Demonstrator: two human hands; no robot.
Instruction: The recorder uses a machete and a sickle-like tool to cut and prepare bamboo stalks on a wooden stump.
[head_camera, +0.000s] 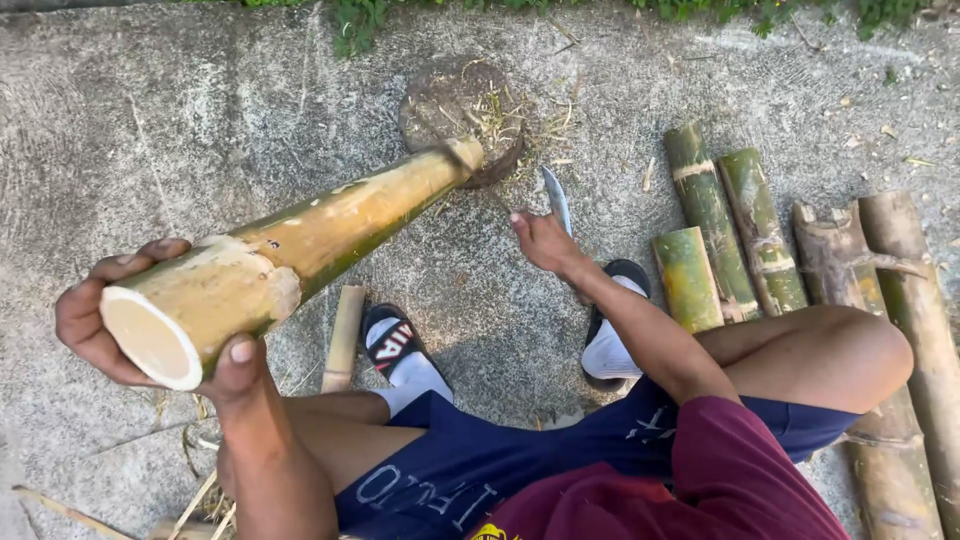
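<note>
The left hand (150, 330) wraps the cut end of a long bamboo pole (300, 250), whose far end rests on a round wooden block (462, 115) at twelve o'clock. The right hand (545, 243) grips a knife (556, 200), blade up. A glancing stroke could slide off the smooth, tilted pole toward the sandalled feet (400, 350) just below.

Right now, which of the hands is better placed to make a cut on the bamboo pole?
The right hand, probably: it already holds the knife, blade up, beside the pole's far end on the round block. The left hand is wrapped around the near cut end of the bamboo pole, steadying it.
</note>
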